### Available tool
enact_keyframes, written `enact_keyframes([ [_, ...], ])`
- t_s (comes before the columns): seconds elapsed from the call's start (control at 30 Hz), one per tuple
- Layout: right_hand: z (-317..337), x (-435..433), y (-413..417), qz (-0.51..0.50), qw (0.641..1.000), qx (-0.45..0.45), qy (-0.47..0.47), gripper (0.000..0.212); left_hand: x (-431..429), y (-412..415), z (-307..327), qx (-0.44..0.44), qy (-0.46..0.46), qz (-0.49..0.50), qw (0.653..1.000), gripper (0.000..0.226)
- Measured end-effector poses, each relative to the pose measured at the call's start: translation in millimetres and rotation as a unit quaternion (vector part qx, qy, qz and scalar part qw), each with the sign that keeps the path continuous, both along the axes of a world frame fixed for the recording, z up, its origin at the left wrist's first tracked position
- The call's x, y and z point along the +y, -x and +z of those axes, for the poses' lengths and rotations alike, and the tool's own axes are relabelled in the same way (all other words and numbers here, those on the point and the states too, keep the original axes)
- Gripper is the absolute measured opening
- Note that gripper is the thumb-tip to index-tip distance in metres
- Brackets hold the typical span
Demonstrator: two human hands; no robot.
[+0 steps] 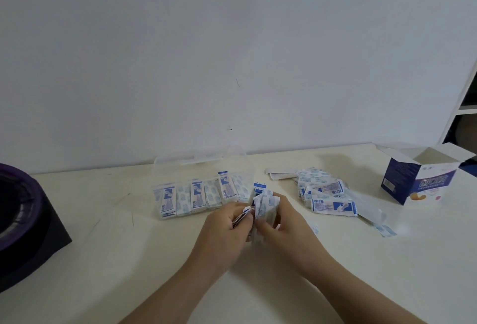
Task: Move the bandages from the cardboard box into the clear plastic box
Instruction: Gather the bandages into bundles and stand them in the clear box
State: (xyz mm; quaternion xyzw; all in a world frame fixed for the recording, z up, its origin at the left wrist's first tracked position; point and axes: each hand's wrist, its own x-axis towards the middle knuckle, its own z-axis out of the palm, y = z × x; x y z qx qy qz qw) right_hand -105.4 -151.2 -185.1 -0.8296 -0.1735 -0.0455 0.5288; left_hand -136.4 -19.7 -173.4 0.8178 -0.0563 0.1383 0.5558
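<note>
Fingers [244,220] of our left hand [227,225] and right hand [284,223] curl round the bandage stack [263,201]; clear plastic box [161,168] just beyond, stack's long axis toward it.

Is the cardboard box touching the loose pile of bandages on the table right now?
Apart. The head view shows a strip of bare table between the cardboard box and the loose pile of bandages. The box stands to the pile's right.
</note>
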Motion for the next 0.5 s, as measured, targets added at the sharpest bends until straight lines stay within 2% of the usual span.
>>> enact_keyframes([
  [0.1, -3, 1, -1, -0.007, 1.0, 0.002, 0.0, 0.028, 2, 0, -3, -0.02, -0.046, -0.019, 0.999, 0.04],
  [0.17, -6, 2, -2, -0.018, 1.0, 0.001, 0.009, 0.022, 3, -2, -5, -0.039, -0.083, -0.023, 0.996, 0.035],
  [0.27, -6, 0, -1, -0.047, 0.999, -0.019, 0.021, 0.006, 6, -4, -6, -0.037, -0.068, 0.018, 0.997, 0.022],
  [0.3, -4, -2, 0, -0.042, 0.999, -0.007, -0.004, 0.013, 8, -5, -5, -0.024, -0.044, 0.044, 0.998, 0.019],
  [0.37, 4, -5, 1, -0.018, 0.991, 0.068, -0.113, 0.016, 11, -6, -1, 0.007, 0.027, 0.093, 0.995, 0.016],
  [0.4, 9, -7, 1, -0.006, 0.972, 0.127, -0.196, 0.015, 13, -7, 1, 0.021, 0.06, 0.111, 0.992, 0.017],
  [0.47, 18, -10, -1, 0.021, 0.899, 0.233, -0.369, 0.014, 14, -8, 4, 0.05, 0.11, 0.12, 0.985, 0.016],
  [0.5, 21, -10, -3, 0.028, 0.873, 0.26, -0.412, 0.013, 13, -8, 6, 0.064, 0.129, 0.117, 0.983, 0.013],
])
